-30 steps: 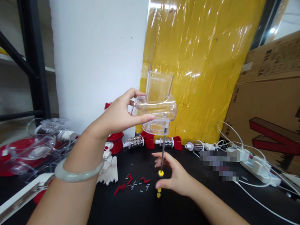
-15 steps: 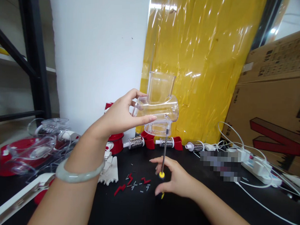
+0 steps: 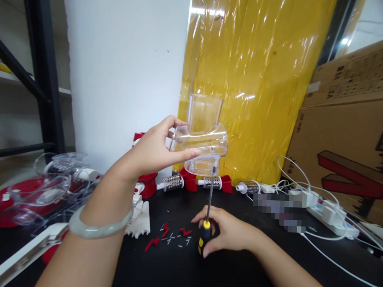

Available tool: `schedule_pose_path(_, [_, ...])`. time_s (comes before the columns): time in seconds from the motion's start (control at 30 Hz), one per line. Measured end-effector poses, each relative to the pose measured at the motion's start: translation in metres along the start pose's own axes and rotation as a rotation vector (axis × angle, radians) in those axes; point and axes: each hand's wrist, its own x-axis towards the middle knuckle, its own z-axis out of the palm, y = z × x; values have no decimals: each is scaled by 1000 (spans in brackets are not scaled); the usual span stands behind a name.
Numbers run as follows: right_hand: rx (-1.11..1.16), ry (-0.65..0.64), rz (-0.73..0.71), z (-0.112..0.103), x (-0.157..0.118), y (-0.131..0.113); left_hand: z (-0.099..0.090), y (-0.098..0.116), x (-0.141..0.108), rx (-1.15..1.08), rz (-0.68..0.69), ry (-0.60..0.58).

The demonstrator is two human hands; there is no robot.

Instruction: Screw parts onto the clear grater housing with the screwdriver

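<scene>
Above the black table, a clear plastic grater housing (image 3: 206, 137) is gripped from its left side by my left hand (image 3: 161, 144), thumb along the front and fingers behind. A screwdriver (image 3: 205, 239) with a black and yellow handle points upward, its shaft tip inside the underside of the housing. My right hand (image 3: 226, 230) holds the screwdriver's handle, fingers behind it and thumb at its near side. Small red plastic pieces (image 3: 152, 244) and several loose screws (image 3: 169, 237) lie on the tabletop, left of the handle.
Metal grater drums (image 3: 173, 182) and red parts (image 3: 187, 179) line the table's back edge. Clear and red parts (image 3: 42, 192) crowd the left, with a long white part (image 3: 27, 255) in front. To the right are a power strip (image 3: 333, 221), white cables and a cardboard box (image 3: 342, 140).
The fingers of my right hand have shifted around the screwdriver, showing more of its handle. The housing stays in nearly the same place in my left hand.
</scene>
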Motion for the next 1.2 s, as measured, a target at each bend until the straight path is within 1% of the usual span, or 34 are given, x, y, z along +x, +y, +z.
schedule_pose_path(0.07, [-21,-43,-43,-4,-3,-2,0,1,0,8,-7,-1])
schedule_pose_path(0.17, [-50,-95,-63,-8,-6,-2,-1,3,-1,16,-12,-2])
schedule_pose_path(0.27, [-35,-92,-4,-4,-3,1,-1,5,-2,27,-10,2])
schedule_pose_path(0.4, [66,-59,109,1,0,1,-2,7,-2,44,-6,1])
schedule_pose_path(0.47, [88,-90,127,-1,-2,1,-2,8,-2,49,-7,-3])
schedule_pose_path(0.6, [110,-185,85,-5,-5,4,-2,10,-2,54,-6,-4])
schedule_pose_path(0.67, [115,-176,96,-3,-2,8,-2,12,-2,58,-15,-10])
schedule_pose_path(0.8, [145,-100,142,3,2,11,-2,15,-3,72,-26,-21])
schedule_pose_path(0.9, [154,-139,144,1,1,10,-2,16,-4,84,-15,-18])
schedule_pose_path(1.0, [139,-191,99,-1,-1,11,-2,15,-4,88,-17,-23])
schedule_pose_path(1.07, [144,-185,90,0,0,13,-2,15,-4,84,-11,-23])
schedule_pose_path(1.2, [178,-151,129,8,4,13,-3,16,-4,86,-4,-23])
